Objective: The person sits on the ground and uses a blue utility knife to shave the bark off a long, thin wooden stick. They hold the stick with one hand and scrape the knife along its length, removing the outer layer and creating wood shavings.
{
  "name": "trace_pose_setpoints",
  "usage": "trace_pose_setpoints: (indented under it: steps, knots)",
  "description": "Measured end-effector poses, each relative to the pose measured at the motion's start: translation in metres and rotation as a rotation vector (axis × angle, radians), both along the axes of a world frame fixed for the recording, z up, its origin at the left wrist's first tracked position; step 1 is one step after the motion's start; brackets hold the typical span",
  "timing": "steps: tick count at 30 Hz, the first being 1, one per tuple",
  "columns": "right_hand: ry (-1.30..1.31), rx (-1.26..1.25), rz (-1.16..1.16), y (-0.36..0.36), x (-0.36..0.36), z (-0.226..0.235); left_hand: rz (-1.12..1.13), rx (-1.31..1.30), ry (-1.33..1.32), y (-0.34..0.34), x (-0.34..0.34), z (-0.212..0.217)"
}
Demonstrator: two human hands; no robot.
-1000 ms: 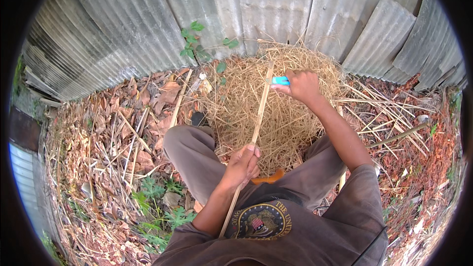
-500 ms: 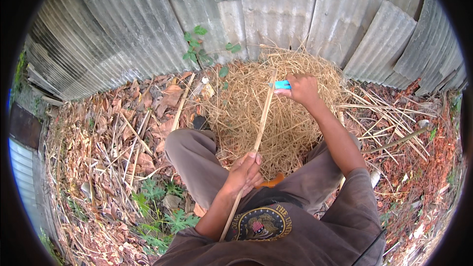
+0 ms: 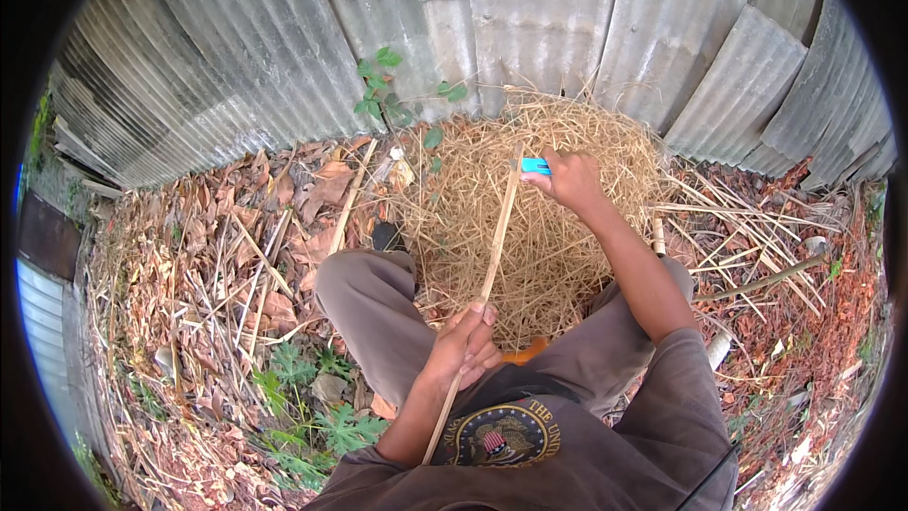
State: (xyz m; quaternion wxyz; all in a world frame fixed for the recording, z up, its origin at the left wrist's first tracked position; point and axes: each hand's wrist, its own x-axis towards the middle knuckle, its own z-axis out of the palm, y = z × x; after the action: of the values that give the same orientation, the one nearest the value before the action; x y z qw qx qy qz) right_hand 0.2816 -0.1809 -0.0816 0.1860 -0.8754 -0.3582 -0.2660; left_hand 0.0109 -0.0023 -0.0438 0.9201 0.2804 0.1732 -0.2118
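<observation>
A long thin bamboo strip runs from my lap up over a heap of pale shavings. My left hand grips the strip near its lower end, close to my shirt. My right hand is stretched out at the strip's far end and is closed on a small tool with a blue handle, which touches the strip there. My knees in grey trousers sit on either side of the heap.
A corrugated metal fence stands just behind the heap, with a small green plant at its foot. Dry leaves and split bamboo sticks litter the ground on both sides. Low weeds grow at lower left.
My right hand with the blue-handled tool has stayed near the strip's far end, shifting only slightly. My left hand keeps its grip near my lap.
</observation>
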Motion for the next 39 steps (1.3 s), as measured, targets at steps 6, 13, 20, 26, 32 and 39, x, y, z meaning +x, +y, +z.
trace_pose_setpoints:
  steps: [6,13,20,26,32,39]
  knots:
    - [0.082,-0.050,-0.040,0.000,0.012,-0.008,0.003,0.156,-0.034,-0.010,0.002,0.006]
    - [0.899,0.282,0.081,0.017,0.003,-0.009,0.015,0.091,-0.035,0.002,0.000,0.006]
    - [0.099,-0.048,-0.129,-0.005,0.006,0.015,0.013,0.159,-0.037,-0.008,-0.004,0.015]
    - [0.536,0.489,-0.552,-0.068,0.068,0.014,0.029,0.255,-0.084,0.002,-0.037,0.020]
    - [0.536,0.260,-0.121,-0.009,-0.033,0.050,0.057,0.265,-0.140,-0.001,-0.016,0.019]
    - [0.356,0.014,0.189,0.016,-0.094,0.051,0.177,0.315,-0.161,0.002,-0.003,0.028]
